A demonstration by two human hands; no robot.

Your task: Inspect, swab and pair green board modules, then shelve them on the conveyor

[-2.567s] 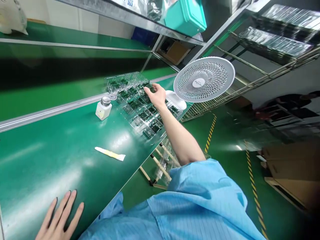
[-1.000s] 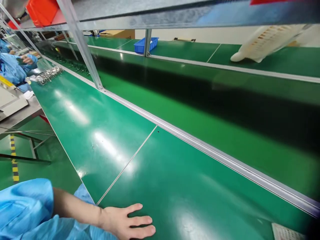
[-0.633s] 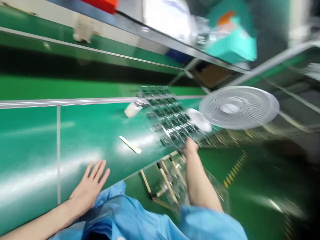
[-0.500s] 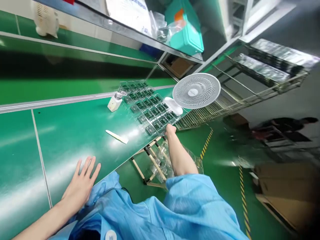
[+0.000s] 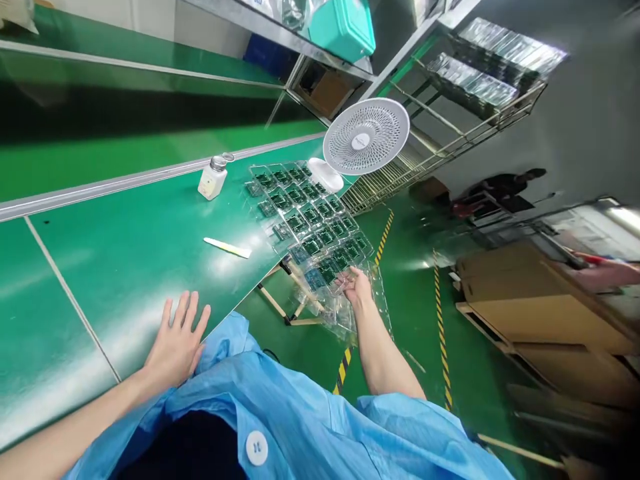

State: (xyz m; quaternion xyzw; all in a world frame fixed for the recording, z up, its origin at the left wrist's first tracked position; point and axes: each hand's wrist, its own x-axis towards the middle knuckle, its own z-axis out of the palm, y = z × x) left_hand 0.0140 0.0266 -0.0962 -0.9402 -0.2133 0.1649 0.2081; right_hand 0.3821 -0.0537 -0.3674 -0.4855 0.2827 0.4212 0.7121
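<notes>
My right hand (image 5: 356, 285) grips the near edge of a clear plastic tray (image 5: 306, 220) filled with several small green circuit boards. The tray hangs partly past the edge of the green table (image 5: 125, 233), over the floor. Below it, under the table edge, more clear trays (image 5: 345, 317) sit on a low wooden frame. My left hand (image 5: 176, 341) lies flat on the table near its front edge, fingers spread, holding nothing.
A small white bottle with a metal cap (image 5: 212, 179) and a pale flat strip (image 5: 227, 247) lie on the table. A white desk fan (image 5: 364, 137) stands at the table's far end. Cardboard boxes (image 5: 530, 300) and a metal rack (image 5: 480, 73) stand to the right.
The tray has slid toward me and off the table edge, with my right hand on it. My left hand has stayed flat on the table. The camera swung left and then back.
</notes>
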